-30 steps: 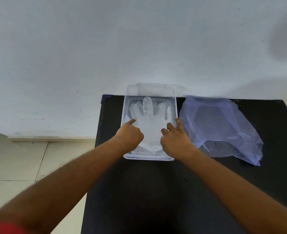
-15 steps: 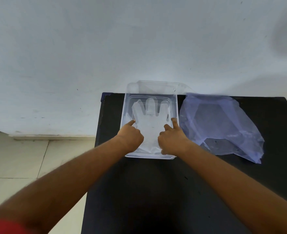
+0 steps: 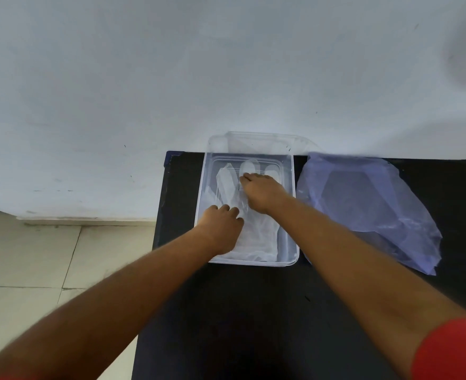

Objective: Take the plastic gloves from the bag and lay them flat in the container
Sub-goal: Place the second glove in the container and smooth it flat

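A clear plastic container (image 3: 291,215) stands at the back of a black table (image 3: 253,311), near its left edge. A translucent plastic glove (image 3: 262,231) lies inside it, fingers pointing away from me. My left hand (image 3: 222,229) rests on the glove's near left part, its fingers curled. My right hand (image 3: 263,192) lies further in, fingertips pressing on the glove's fingers. Which hand, if any, pinches the film is unclear. A flat bluish plastic bag (image 3: 369,207) lies on the table just right of the container.
The container's clear lid (image 3: 264,142) leans on the white wall (image 3: 226,78) behind it. Left of the table, a tiled floor (image 3: 34,264) lies below its edge. The bag reaches close to the table's right edge.
My right hand has moved from the container's right side across and deeper, onto the glove's fingers. My left hand has shifted inward onto the glove's lower part.
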